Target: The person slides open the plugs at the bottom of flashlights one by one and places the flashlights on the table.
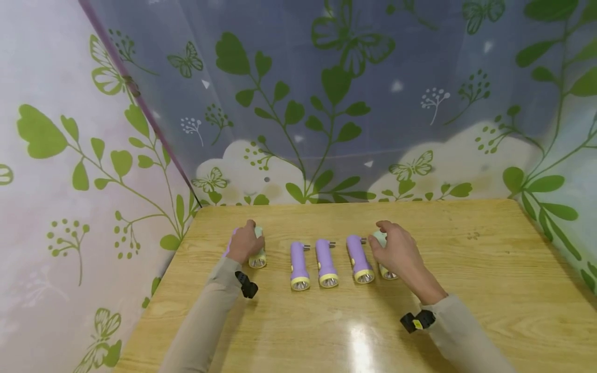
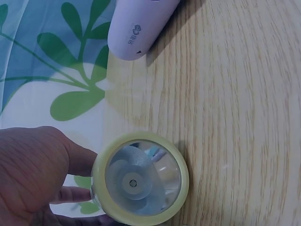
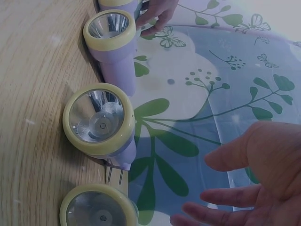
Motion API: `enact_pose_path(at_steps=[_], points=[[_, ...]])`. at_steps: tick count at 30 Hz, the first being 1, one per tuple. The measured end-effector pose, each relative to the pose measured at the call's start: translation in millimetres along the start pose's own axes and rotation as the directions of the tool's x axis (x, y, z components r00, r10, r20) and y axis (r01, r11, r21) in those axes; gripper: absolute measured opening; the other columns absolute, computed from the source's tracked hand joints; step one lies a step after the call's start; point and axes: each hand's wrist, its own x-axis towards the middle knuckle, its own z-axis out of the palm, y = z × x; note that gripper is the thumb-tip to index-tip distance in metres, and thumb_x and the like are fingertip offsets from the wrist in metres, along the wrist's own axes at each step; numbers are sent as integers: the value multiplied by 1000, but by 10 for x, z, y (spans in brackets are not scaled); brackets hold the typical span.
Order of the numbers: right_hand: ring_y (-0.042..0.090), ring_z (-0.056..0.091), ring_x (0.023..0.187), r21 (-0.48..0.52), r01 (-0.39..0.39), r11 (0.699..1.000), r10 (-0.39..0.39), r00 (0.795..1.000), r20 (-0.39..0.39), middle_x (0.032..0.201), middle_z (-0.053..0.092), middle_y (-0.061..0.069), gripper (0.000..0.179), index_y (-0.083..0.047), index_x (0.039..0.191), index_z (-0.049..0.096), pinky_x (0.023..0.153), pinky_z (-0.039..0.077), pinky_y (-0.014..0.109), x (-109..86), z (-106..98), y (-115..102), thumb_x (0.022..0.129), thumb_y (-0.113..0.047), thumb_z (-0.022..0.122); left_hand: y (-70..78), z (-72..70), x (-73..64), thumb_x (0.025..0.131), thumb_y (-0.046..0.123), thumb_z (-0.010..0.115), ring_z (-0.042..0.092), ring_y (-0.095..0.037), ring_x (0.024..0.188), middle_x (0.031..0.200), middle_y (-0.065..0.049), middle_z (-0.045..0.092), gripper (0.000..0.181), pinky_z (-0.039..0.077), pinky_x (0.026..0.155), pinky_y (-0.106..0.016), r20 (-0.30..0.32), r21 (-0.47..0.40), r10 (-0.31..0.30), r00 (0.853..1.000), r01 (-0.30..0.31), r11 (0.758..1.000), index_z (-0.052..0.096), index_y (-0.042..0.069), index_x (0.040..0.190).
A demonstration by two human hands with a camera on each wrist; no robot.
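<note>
My left hand (image 1: 247, 243) grips a pale green flashlight (image 1: 258, 260) with a yellow rim, standing at the left. In the left wrist view the fingers reach behind the round lens end (image 2: 141, 179), which hides most of the body. A purple flashlight (image 1: 229, 244) shows partly beyond that hand. Over another pale green flashlight (image 1: 388, 273) at the right hovers my right hand (image 1: 396, 249). Thumb and fingers are spread in the right wrist view (image 3: 249, 183), with nothing between them. Three purple flashlights (image 1: 328, 264) with yellow rims lie between the hands, lenses toward me.
The wooden table (image 1: 303, 331) ends at a patterned curtain (image 1: 280, 103) behind and at the sides. Metal plug prongs (image 1: 332, 244) stick out from the far ends of the purple flashlights. Black wrist cameras (image 1: 247, 285) are strapped on both wrists.
</note>
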Motion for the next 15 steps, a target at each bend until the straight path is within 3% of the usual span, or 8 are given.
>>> enact_pose_path(at_steps=[15], points=[[46, 63, 113, 6, 1, 1000, -1, 1000, 12, 134, 60, 31, 50, 6, 142, 51, 86, 55, 58, 16, -23, -17, 101, -24, 57, -39, 23, 13, 94, 26, 58, 62, -28, 78, 104, -22, 69, 53, 49, 61, -32, -32, -53, 13, 999, -15, 998, 48, 4, 141]])
